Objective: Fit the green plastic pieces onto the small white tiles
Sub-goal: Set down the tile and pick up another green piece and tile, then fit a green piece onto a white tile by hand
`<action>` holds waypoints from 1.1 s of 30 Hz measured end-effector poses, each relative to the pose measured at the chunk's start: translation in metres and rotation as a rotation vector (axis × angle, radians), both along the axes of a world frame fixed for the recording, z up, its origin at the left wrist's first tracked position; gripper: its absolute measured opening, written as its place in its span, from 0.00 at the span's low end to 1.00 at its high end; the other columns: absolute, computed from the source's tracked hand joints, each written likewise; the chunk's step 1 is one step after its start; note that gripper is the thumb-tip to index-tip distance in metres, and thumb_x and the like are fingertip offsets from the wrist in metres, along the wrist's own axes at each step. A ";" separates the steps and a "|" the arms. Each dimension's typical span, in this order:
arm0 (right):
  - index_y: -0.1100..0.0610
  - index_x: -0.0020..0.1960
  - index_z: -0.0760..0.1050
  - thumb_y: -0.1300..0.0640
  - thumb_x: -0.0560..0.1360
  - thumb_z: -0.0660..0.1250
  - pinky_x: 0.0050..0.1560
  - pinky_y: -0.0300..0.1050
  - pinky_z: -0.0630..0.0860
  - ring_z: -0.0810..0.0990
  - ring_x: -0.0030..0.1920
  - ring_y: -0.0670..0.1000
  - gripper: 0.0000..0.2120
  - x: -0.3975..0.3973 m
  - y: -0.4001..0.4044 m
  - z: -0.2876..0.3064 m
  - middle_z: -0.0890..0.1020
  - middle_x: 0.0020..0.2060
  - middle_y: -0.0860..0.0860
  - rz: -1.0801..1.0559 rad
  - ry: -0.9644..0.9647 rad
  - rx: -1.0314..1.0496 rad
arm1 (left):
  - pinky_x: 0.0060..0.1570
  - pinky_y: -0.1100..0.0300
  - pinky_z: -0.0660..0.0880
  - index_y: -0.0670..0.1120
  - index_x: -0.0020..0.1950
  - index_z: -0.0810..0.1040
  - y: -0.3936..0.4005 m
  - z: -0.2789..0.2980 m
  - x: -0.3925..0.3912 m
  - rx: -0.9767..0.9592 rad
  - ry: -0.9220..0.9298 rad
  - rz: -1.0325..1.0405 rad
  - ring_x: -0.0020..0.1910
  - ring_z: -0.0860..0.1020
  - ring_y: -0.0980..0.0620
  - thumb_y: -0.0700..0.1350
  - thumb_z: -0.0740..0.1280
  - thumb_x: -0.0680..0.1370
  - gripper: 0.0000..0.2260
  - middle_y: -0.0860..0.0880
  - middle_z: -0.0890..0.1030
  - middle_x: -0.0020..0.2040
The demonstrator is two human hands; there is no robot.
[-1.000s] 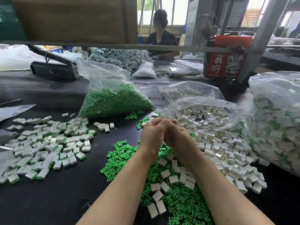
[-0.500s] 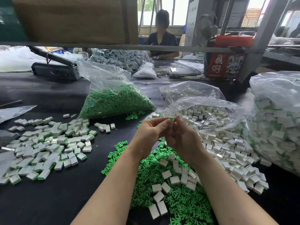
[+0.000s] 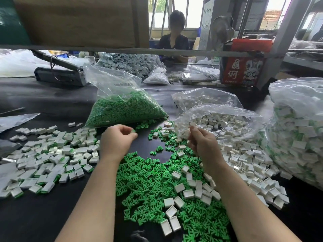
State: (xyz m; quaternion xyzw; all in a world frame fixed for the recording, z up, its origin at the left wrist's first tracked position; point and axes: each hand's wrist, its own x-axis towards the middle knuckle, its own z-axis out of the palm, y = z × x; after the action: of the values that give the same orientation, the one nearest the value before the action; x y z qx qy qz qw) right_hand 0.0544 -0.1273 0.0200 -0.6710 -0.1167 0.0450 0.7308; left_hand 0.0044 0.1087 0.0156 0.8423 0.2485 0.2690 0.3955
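Observation:
A heap of loose green plastic pieces [image 3: 150, 180] lies on the black table in front of me, with small white tiles [image 3: 244, 154] scattered over it and to its right. My left hand [image 3: 117, 142] hovers left of centre with curled fingers, pinching a small tile with a green edge [image 3: 133, 131] at its fingertips. My right hand [image 3: 202, 144] is raised beside the open bag of white tiles [image 3: 218, 119], fingers loosely bent and blurred, nothing visible in them. A spread of fitted white-and-green tiles [image 3: 52, 154] covers the table to the left.
A clear bag of green pieces [image 3: 125, 109] lies behind my hands. A big bag of fitted tiles [image 3: 297, 133] fills the right side. A grey sealing machine [image 3: 59, 74], a red box [image 3: 243, 67] and a seated person [image 3: 174, 41] are at the back. Bare black table [image 3: 43, 215] shows front left.
My hands were pressed together over the heap and have come apart. The left hand has moved left with the tile in its fingertips; the right hand has moved right toward the white tiles.

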 end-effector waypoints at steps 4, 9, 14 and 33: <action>0.59 0.37 0.75 0.55 0.81 0.62 0.25 0.39 0.64 0.67 0.25 0.47 0.15 0.002 0.000 -0.005 0.73 0.26 0.51 -0.114 -0.163 -0.255 | 0.50 0.53 0.74 0.51 0.47 0.83 0.028 -0.009 -0.016 0.274 0.264 0.290 0.50 0.79 0.40 0.50 0.72 0.74 0.05 0.47 0.84 0.44; 0.56 0.39 0.77 0.53 0.78 0.67 0.30 0.40 0.68 0.72 0.27 0.46 0.10 0.007 0.000 -0.012 0.76 0.28 0.46 -0.164 -0.400 -0.627 | 0.64 0.46 0.62 0.53 0.52 0.81 0.039 -0.014 -0.023 0.361 0.502 0.461 0.60 0.73 0.40 0.47 0.67 0.76 0.07 0.45 0.81 0.56; 0.44 0.46 0.80 0.58 0.76 0.67 0.32 0.34 0.69 0.69 0.31 0.38 0.08 0.007 0.000 -0.013 0.81 0.38 0.42 -0.033 -0.440 -0.847 | 0.64 0.47 0.60 0.51 0.60 0.80 0.034 -0.008 -0.024 0.392 0.553 0.515 0.64 0.69 0.41 0.47 0.66 0.77 0.12 0.44 0.77 0.62; 0.52 0.52 0.80 0.58 0.74 0.72 0.50 0.45 0.78 0.80 0.45 0.44 0.07 -0.001 0.006 -0.005 0.84 0.44 0.45 -0.024 -0.643 -0.729 | 0.32 0.66 0.75 0.44 0.45 0.83 -0.080 0.002 0.011 -0.602 0.054 -0.592 0.33 0.81 0.56 0.43 0.76 0.72 0.06 0.50 0.85 0.35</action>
State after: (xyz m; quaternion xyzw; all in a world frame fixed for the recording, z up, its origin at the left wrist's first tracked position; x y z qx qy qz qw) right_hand 0.0534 -0.1209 0.0146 -0.8645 -0.3055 -0.1353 0.3755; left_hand 0.0157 0.0286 0.0173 0.7309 0.0734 0.0369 0.6776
